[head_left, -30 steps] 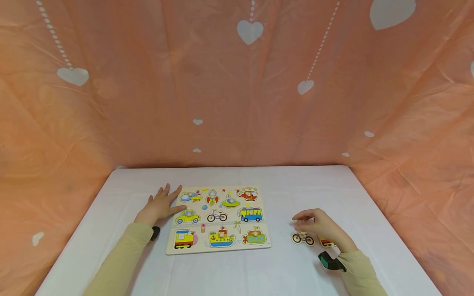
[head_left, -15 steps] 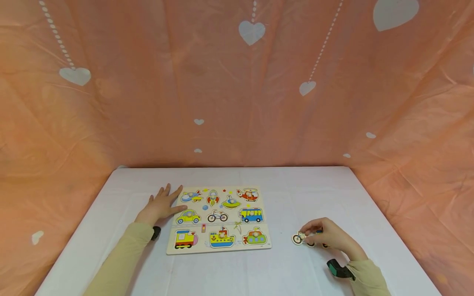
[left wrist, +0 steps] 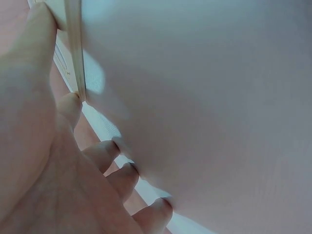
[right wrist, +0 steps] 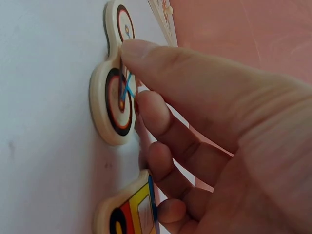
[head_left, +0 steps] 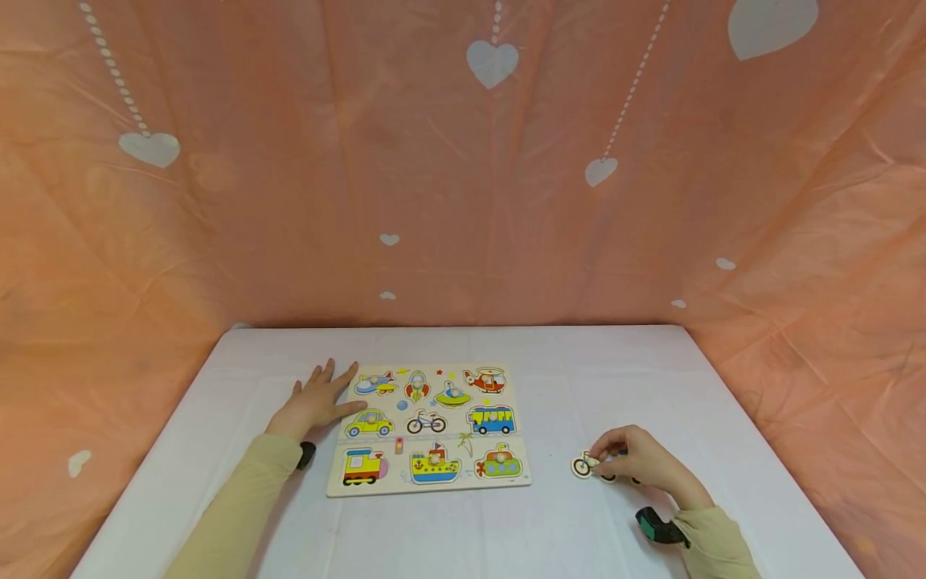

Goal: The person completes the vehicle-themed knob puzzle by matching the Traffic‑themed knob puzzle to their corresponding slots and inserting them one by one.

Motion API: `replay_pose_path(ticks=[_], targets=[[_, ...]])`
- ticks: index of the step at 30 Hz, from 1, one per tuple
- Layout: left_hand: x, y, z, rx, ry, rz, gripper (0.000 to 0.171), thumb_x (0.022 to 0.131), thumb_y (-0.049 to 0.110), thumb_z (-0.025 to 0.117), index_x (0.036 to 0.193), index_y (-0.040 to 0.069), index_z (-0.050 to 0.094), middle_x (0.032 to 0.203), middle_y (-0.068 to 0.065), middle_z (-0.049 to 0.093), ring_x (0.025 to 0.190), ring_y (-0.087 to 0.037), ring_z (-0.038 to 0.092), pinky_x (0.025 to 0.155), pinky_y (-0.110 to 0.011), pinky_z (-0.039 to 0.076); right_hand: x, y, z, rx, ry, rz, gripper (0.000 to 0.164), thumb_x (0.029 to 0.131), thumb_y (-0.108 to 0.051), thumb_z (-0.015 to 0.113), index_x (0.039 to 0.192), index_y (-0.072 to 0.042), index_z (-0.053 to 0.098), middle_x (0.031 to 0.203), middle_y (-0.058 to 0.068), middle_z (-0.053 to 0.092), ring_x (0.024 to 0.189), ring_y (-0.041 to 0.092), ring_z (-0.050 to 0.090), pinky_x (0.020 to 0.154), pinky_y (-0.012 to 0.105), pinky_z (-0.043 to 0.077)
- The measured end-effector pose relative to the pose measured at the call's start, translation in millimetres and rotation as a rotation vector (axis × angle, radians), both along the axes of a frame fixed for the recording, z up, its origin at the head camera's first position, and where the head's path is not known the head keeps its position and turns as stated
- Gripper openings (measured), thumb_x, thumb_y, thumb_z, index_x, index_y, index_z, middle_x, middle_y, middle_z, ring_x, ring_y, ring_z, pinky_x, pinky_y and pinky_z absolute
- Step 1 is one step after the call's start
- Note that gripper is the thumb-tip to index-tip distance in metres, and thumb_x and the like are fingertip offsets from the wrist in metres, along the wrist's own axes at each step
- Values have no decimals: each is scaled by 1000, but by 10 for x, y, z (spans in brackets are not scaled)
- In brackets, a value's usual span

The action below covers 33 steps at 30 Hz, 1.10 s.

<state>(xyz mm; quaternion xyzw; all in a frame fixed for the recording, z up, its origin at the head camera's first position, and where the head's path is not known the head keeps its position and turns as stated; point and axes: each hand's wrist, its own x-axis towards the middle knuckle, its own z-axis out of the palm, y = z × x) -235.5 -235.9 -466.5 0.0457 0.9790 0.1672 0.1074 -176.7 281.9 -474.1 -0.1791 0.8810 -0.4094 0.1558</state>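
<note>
On the white table, a wooden vehicle puzzle board (head_left: 395, 479) lies flat. My left hand (head_left: 311, 404) rests at its left side with fingers spread; thumb and index finger touch the board edge (left wrist: 76, 53), while the other fingertips touch the tabletop. To the right of the board, my right hand (head_left: 646, 462) pinches a bicycle puzzle piece (right wrist: 109, 114) between thumb and fingers. That piece is at or near the tabletop, its middle covered by the thumb. Under the curled fingers lies a train puzzle piece (right wrist: 129, 209), mostly hidden by the hand in the head view.
Knobbed pieces such as the car (head_left: 370, 424), bus (head_left: 494, 420) and boat (head_left: 434, 466) sit in the board. Its bicycle picture (head_left: 426, 422) and train picture (head_left: 364, 467) show no knob. An orange curtain (head_left: 463, 265) with white hearts stands behind the table.
My right hand has come down and slightly right onto the bicycle piece, and its fingers have closed on it. The left hand stays at the board.
</note>
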Motion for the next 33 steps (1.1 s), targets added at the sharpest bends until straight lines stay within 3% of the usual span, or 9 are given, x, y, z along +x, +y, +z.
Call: replay_pose_path(ticks=[5, 15, 21, 33], targets=[[-3, -8, -9, 3, 2, -3, 91, 72, 62, 56, 142, 15, 21, 142, -29, 5, 126, -50, 2, 94, -68, 2, -4, -20, -6, 5, 40, 8, 19, 69, -22, 76, 83, -11, 67, 75, 0, 60, 64, 10, 52, 53, 24, 45], [-26, -20, -51, -5, 1, -4, 92, 71, 65, 54, 142, 16, 20, 142, -29, 5, 127, -49, 2, 94, -67, 2, 2, -108, 72, -22, 29, -13, 18, 69, -18, 76, 82, -9, 67, 74, 3, 60, 63, 12, 52, 53, 22, 44], [-3, -6, -23, -4, 8, -6, 91, 73, 63, 55, 142, 15, 21, 142, -29, 6, 126, -49, 3, 94, -67, 3, -113, -113, -10, -35, 58, 8, 18, 69, -21, 76, 82, -12, 67, 75, -1, 61, 66, 9, 54, 58, 23, 47], [8, -7, -14, 3, 16, -10, 89, 74, 60, 56, 142, 14, 21, 142, -30, 6, 126, -49, 3, 94, -67, 3, -319, -486, 163, 8, 171, 37, 13, 70, -18, 76, 80, -16, 68, 76, -6, 62, 72, 12, 52, 63, 24, 44]])
